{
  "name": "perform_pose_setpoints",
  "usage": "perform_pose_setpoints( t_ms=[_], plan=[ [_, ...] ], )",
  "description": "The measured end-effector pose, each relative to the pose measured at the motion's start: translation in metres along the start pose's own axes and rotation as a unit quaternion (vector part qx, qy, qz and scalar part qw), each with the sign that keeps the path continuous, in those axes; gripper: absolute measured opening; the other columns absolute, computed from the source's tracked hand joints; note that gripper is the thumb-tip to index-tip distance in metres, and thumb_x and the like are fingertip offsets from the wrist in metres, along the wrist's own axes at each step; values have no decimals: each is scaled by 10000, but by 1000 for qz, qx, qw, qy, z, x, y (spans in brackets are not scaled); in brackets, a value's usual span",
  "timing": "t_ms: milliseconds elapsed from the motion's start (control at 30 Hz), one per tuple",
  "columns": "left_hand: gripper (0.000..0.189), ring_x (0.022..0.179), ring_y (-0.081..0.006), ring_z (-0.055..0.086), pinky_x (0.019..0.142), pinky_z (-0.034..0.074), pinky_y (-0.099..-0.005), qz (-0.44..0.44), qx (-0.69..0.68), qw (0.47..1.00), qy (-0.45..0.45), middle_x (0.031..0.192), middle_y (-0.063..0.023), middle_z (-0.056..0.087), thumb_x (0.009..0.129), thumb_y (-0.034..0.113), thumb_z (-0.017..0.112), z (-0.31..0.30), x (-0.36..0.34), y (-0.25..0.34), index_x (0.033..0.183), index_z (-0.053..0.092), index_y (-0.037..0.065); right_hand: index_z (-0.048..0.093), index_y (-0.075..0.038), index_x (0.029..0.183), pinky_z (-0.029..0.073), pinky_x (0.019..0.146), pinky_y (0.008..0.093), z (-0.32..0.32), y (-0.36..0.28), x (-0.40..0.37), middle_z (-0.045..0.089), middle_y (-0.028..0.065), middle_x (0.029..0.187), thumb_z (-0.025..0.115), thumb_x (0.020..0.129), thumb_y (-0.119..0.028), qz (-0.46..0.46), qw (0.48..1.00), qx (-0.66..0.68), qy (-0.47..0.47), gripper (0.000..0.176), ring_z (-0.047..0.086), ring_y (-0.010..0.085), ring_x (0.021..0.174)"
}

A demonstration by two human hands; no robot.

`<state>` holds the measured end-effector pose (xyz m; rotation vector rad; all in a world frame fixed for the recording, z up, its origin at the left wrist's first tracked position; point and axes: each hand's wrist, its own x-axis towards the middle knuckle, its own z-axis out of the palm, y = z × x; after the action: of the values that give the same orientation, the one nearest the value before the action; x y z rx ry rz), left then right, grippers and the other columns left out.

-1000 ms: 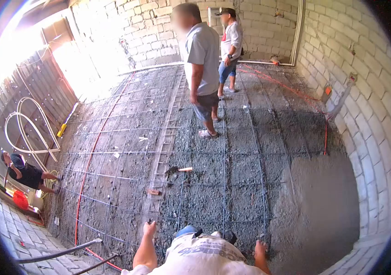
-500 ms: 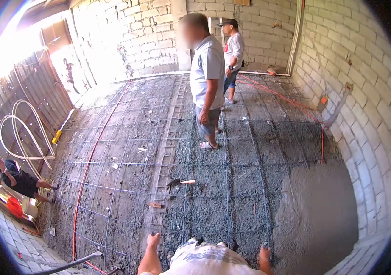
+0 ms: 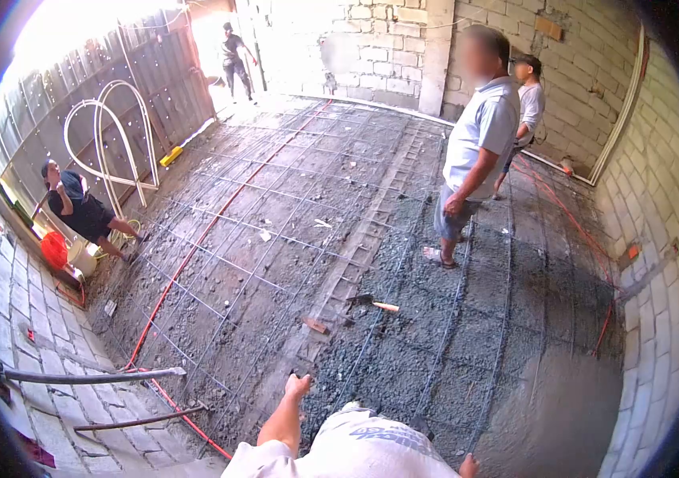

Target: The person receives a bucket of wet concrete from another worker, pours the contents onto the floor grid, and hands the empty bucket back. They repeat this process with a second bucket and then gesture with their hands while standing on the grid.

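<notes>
My left hand point(image 3: 298, 385) is closed, its arm stretched forward over the edge of the dark gravel point(image 3: 347, 362). Something small and dark shows at its fingertips, too small to make out. Low in the view, past my white shirt, my right hand point(image 3: 469, 465) looks curled; what it holds, if anything, is hidden. Ahead of my left hand lie a reddish-brown block point(image 3: 315, 325) and a hammer-like tool with a pale handle point(image 3: 386, 307). Thin steel bars point(image 3: 441, 334) form a grid across the ground.
Two people point(image 3: 479, 151) point(image 3: 531, 103) stand at the right. Another person point(image 3: 84, 209) is by the left wall, near an orange bucket point(image 3: 54, 249), and one point(image 3: 237, 64) is at the far opening. A red hose point(image 3: 196, 248) crosses the ground; wet concrete point(image 3: 563, 406) lies at lower right.
The view has swung to the left, so the room appears shifted right and tilted. My left hand now reaches farther forward, and less of my right hand shows.
</notes>
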<state>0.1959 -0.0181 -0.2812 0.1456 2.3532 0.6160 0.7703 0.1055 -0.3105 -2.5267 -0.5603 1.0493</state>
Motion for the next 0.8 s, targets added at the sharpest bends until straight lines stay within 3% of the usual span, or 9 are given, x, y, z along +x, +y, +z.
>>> perform_pose_setpoints(
  t_ms=[33,200,267,400,600,800],
  plan=[
    [546,993,-332,573,842,441,-393,-22,-25,999,-33,995,-228,610,723,424,608,-8,-8,5,1029,554,-25,407,-61,1249,479,683,465,0,0,0,460,171,1208,556,804,-427,-4,1000,0,-2,595,508,343,1016],
    [510,955,-323,583,819,442,-385,-33,-1,999,43,967,-211,619,723,410,608,3,9,-27,1007,557,-11,372,-79,1277,481,648,483,0,-10,-1,435,144,1238,547,809,-435,-33,999,2,-17,613,493,338,1032],
    [531,999,-333,567,846,436,-390,-43,-17,999,1,1019,-220,603,731,424,607,-6,1,-26,1023,551,-15,359,-86,1288,482,635,491,1,-14,-1,425,134,1250,543,811,-439,-43,999,2,-21,621,486,336,1039],
    [553,1037,-338,549,860,431,-397,-48,-31,998,20,1064,-227,584,736,446,609,-5,1,-39,1031,549,-19,331,-100,1310,484,608,505,4,-17,3,406,112,1275,535,815,-445,-51,998,-1,-44,637,474,331,1052],
    [654,1112,-354,499,925,415,-393,-103,-43,993,31,1198,-244,502,755,441,596,-22,-19,-44,1184,463,-34,326,-104,1315,489,603,491,27,-42,12,400,112,1282,536,814,-448,-56,995,-43,-68,642,474,328,1052],
    [685,1113,-339,504,924,415,-391,-134,-89,986,41,1181,-254,512,739,441,592,-42,-43,-65,1208,452,-37,322,-107,1319,494,598,478,35,-50,17,394,111,1290,536,813,-450,-57,993,-57,-87,648,474,325,1051]
  ],
)
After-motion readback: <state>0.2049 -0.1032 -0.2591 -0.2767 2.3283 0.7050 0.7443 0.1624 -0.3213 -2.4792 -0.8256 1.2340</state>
